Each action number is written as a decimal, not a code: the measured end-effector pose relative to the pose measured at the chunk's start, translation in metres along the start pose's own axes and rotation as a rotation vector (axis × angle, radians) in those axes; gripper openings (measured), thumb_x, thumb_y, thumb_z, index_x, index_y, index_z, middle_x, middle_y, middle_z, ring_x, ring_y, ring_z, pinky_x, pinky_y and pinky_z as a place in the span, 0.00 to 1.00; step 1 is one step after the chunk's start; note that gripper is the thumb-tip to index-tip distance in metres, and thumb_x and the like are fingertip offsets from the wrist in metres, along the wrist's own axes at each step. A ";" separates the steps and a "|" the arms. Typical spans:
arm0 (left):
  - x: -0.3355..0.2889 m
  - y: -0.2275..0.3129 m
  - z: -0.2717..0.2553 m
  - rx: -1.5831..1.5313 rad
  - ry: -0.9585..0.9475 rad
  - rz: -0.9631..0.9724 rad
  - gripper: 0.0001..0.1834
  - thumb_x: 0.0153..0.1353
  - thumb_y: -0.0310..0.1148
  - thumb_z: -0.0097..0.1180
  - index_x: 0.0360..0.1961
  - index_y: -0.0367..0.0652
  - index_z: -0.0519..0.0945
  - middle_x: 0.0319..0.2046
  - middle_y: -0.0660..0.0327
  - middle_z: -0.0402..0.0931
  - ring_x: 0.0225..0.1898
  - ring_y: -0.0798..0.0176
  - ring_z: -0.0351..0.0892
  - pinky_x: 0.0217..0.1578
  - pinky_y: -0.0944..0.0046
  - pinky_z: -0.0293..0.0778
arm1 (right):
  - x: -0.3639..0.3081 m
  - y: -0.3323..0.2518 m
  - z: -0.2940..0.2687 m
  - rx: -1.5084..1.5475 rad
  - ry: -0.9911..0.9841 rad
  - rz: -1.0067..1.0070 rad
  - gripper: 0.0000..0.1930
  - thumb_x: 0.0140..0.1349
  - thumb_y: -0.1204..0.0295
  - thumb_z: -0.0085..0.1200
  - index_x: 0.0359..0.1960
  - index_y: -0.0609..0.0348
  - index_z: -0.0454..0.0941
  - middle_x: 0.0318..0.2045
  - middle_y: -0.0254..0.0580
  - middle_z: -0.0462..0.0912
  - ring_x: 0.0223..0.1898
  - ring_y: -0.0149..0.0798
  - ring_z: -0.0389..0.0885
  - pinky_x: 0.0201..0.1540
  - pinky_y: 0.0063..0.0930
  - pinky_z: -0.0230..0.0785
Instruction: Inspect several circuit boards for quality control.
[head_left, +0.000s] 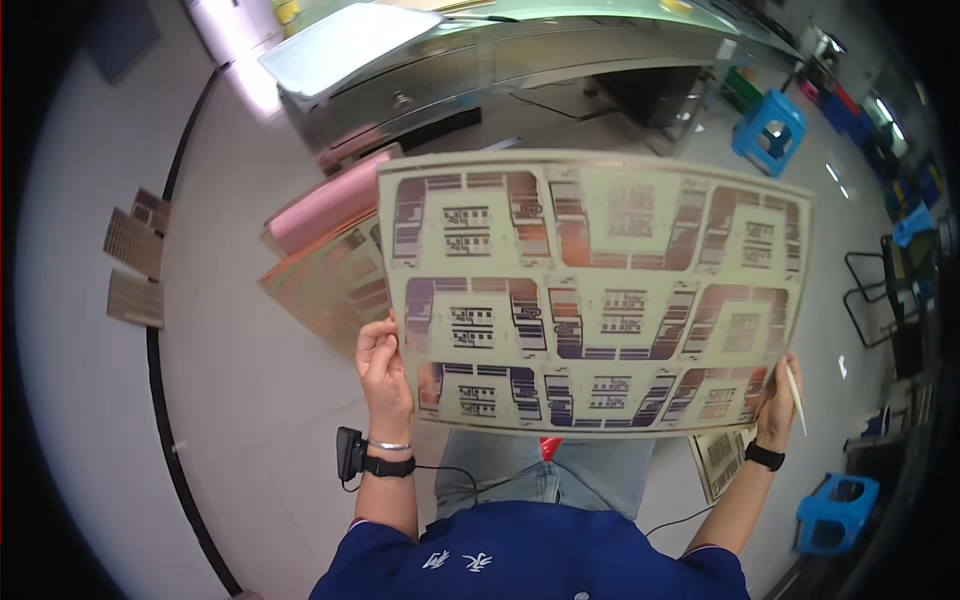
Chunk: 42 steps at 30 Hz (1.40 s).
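Observation:
A large printed circuit board panel [548, 270], pale with rows of copper-coloured patterns, is held up in front of my body. My left hand [380, 365] grips its left edge, fingers closed. At the lower right edge, my right hand [775, 402] is closed on the panel too. A thin white pen-like stick [796, 395] also sticks out from that hand. The fingers behind the panel are hidden. Beyond the left edge, more copper-patterned panels [340, 275] stand beside a pink roll [335, 203], partly covered by the held panel.
Ahead stands a metal workbench [520, 62] with a bright white panel [350, 45] on top. Blue plastic stools stand at the upper right [770, 132] and lower right [836, 513]. Another patterned panel [718, 462] is by my right leg. Several brown boards [135, 298] lean on the left wall.

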<state>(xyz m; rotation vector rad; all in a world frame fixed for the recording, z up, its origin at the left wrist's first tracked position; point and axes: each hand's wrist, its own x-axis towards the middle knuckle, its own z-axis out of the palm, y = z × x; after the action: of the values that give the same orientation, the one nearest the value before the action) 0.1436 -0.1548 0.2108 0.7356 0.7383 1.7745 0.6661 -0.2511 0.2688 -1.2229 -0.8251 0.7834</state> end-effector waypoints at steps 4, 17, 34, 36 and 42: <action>-0.011 -0.007 0.001 0.337 0.242 0.311 0.15 0.61 0.20 0.41 0.50 0.38 0.69 0.58 0.50 0.62 0.58 0.61 0.62 0.58 0.62 0.59 | 0.002 -0.052 0.064 -0.100 -0.067 -0.314 0.17 0.68 0.66 0.45 0.52 0.64 0.68 0.39 0.37 0.78 0.33 0.25 0.75 0.33 0.15 0.68; -0.008 -0.064 -0.059 -0.626 0.188 -0.163 0.28 0.67 0.50 0.34 0.61 0.44 0.59 0.60 0.50 0.59 0.59 0.48 0.62 0.58 0.45 0.64 | -0.053 -0.023 0.372 -0.431 -1.081 -1.302 0.15 0.49 0.76 0.51 0.40 0.51 0.78 0.21 0.33 0.76 0.22 0.34 0.76 0.23 0.26 0.66; 0.055 -0.121 -0.116 -0.640 0.541 -0.498 0.25 0.64 0.31 0.44 0.62 0.44 0.57 0.65 0.51 0.53 0.63 0.43 0.57 0.62 0.43 0.58 | -0.009 0.018 0.270 -0.892 -0.932 -0.852 0.18 0.53 0.81 0.48 0.46 0.54 0.76 0.50 0.44 0.77 0.52 0.43 0.75 0.55 0.39 0.65; 0.064 -0.112 -0.100 -0.585 0.410 -0.486 0.24 0.64 0.31 0.44 0.62 0.44 0.59 0.64 0.51 0.55 0.63 0.45 0.58 0.61 0.45 0.60 | 0.010 0.016 0.227 -0.945 -0.768 -0.663 0.18 0.51 0.83 0.48 0.45 0.55 0.77 0.48 0.47 0.78 0.50 0.46 0.76 0.52 0.35 0.67; 0.035 -0.079 0.002 -0.431 -0.162 -0.559 0.21 0.67 0.33 0.42 0.59 0.42 0.63 0.54 0.49 0.68 0.51 0.52 0.73 0.51 0.54 0.73 | 0.046 0.029 0.025 -1.221 -0.047 -0.439 0.18 0.55 0.83 0.46 0.48 0.57 0.75 0.42 0.53 0.80 0.42 0.49 0.79 0.45 0.35 0.69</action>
<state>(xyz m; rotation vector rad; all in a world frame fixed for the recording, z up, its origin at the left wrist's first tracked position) 0.1805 -0.0996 0.1558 0.3292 0.3781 1.2791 0.6646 -0.1950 0.2488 -1.9521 -1.6418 -0.1509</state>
